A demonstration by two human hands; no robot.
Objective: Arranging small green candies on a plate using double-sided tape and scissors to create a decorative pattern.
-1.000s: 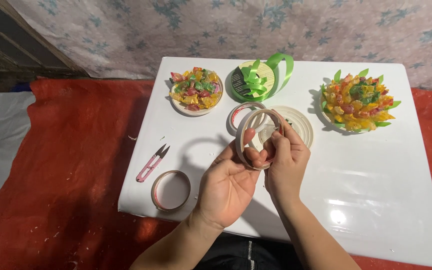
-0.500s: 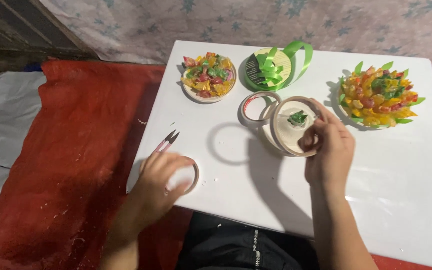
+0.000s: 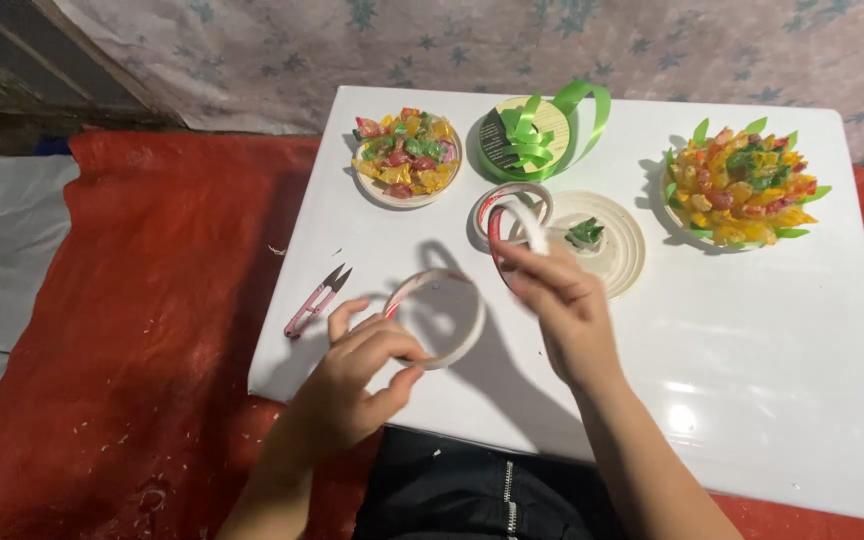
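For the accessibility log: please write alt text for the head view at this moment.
Over a white table, the left hand holds a tape roll and the right hand lifts a second roll. Beyond lie pink snips, a bowl of sweets, green ribbon and a sweet-covered arrangement.
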